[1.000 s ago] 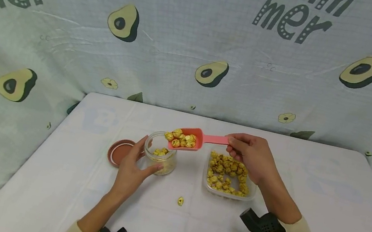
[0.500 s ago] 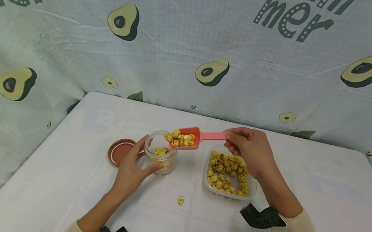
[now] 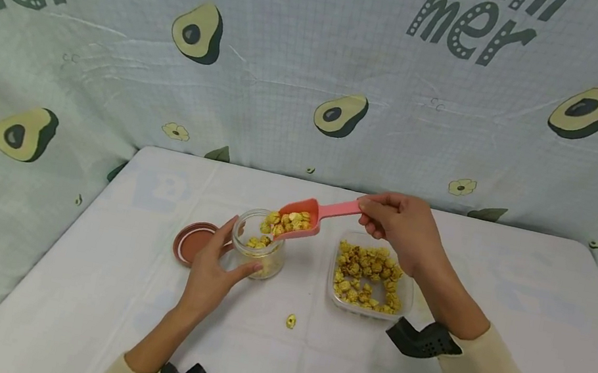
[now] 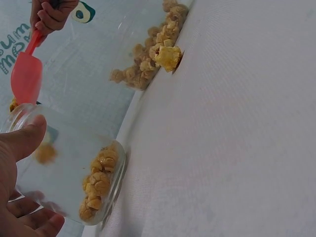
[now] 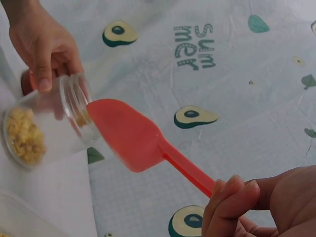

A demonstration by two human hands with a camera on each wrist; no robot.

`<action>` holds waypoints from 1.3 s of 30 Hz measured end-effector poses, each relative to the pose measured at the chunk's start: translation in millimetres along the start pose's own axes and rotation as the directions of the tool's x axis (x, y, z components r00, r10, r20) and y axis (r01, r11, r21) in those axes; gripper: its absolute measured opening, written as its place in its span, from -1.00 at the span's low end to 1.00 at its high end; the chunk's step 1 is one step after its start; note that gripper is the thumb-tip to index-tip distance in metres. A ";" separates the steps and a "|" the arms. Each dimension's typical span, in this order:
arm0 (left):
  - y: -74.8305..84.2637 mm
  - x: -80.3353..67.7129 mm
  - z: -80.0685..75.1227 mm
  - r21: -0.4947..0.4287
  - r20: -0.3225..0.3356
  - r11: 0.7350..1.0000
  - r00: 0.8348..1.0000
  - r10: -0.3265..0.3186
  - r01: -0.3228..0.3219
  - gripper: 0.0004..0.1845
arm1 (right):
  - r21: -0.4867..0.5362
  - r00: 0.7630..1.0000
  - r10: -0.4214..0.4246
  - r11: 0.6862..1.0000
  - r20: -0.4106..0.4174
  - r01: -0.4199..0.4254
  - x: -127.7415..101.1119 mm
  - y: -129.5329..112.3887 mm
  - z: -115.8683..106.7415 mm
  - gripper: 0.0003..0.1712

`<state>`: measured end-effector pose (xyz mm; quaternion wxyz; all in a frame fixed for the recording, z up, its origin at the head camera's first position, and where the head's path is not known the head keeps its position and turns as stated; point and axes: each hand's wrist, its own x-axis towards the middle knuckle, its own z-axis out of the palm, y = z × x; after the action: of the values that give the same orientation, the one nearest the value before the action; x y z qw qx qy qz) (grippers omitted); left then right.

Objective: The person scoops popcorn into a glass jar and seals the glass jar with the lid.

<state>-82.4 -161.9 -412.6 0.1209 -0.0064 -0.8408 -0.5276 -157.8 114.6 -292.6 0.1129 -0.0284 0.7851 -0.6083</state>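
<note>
- Right hand [image 3: 401, 232]: fingers pinch the slim handle of a smooth, coral-pink scoop [image 3: 304, 206], its lip at the mouth of the clear, round jar [image 5: 58, 126]—contact unclear.
- Scoop load: knobbly yellow popcorn [image 3: 294, 222].
- Left hand [image 3: 212, 278]: thumb and fingers curl round the jar—neck ridged, popcorn at its base.
- Tabletop [image 3: 244, 363], white-covered: round reddish-brown lid [image 3: 193, 243] beside the left hand; translucent, round-cornered tub [image 3: 363, 312], partly filled; one loose popcorn piece [image 3: 290, 322].

There is one glass jar [image 3: 274, 263], one pink scoop [image 3: 317, 216] at its mouth, one lid [image 3: 193, 242] left of it, one clear tub [image 3: 406, 292] and one loose popcorn piece [image 3: 290, 321] to its right, and two hands [image 3: 209, 277] [image 3: 400, 232].
</note>
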 end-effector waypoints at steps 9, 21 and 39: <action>0.3 0.7 1.4 -0.002 -0.003 1.000 1.000 0.023 -0.023 -0.04 | 0.017 1.000 -0.014 1.000 -0.005 0.014 -0.3 -7.6 0.1 -0.68; 0.8 1.1 2.0 -0.013 -0.003 0.999 0.999 0.043 -0.043 -0.03 | 0.041 0.998 -0.058 0.998 0.012 0.058 -4.1 -17.5 0.3 -0.66; 6.2 -0.4 -2.4 -0.035 -0.013 0.999 1.000 0.000 -0.001 -0.04 | -0.017 0.999 -0.048 0.999 0.016 0.048 -11.7 -6.5 -11.0 -0.61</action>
<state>-80.6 -161.2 -406.2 0.1262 -0.0054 -0.8306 -0.5423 -149.3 125.6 -282.1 0.1040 -0.0530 0.7886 -0.6037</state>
